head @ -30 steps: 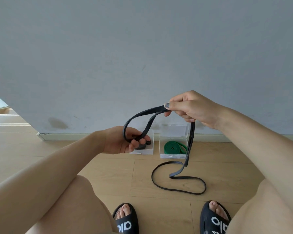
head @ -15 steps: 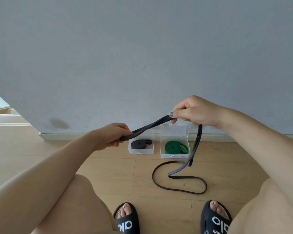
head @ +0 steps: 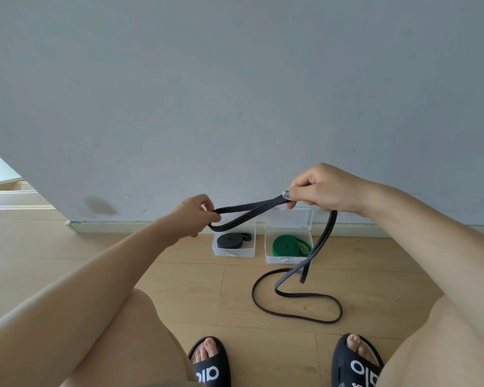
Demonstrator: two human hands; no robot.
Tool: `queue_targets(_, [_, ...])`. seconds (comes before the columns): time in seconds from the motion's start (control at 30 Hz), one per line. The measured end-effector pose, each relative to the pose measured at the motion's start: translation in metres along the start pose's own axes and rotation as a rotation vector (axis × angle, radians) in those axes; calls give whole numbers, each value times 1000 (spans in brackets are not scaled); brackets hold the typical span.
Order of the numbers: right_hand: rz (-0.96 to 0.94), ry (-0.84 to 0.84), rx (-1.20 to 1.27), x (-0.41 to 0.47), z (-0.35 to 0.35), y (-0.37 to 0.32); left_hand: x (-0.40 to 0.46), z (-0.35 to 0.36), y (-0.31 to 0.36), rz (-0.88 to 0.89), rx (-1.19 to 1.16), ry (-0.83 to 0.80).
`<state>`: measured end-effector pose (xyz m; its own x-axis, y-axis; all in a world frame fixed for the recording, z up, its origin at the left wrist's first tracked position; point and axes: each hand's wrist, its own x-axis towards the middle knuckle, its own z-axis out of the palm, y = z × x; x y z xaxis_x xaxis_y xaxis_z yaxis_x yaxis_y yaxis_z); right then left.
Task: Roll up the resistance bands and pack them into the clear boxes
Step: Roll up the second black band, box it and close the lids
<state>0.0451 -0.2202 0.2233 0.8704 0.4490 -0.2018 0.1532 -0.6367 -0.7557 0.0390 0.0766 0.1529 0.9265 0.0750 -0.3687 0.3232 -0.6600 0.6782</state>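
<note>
Pinching black band point(head: 246, 216), both hands' fingers point(head: 294, 192); slack drapes across green-band box point(head: 287, 259).

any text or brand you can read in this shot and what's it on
"alo" in white letters, seen upside down from this view, on the strap of the left black slide sandal.
The right black slide sandal bears the same white lettering, but it is cut off by the frame edge, so only part of it shows.
Tiny marks on the rolled black band and rolled green band are too small to read.
</note>
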Motion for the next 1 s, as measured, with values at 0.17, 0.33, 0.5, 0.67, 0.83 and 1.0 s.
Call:
queue_targets(0.17, [32,-32,3,1,-1,6,-8,-15,-3,2,-154,-212])
queue_targets(0.33, [127,-177,-191,-1,1,16,-17,-29,-5,-52,-603,-315])
queue_targets(0.5, [119,-155,-202,4,5,16,-15,-35,1,46,-908,-244])
queue_targets(0.67, [140,-279,-286,6,21,14,-23,-35,19,266,-1004,-311])
queue_targets(0.83, [189,-303,-505,8,34,13,-41,-18,52,390,-667,-47])
queue_targets(1.0, [54,33,10,5,31,-9,-48,-6,63,636,-141,265])
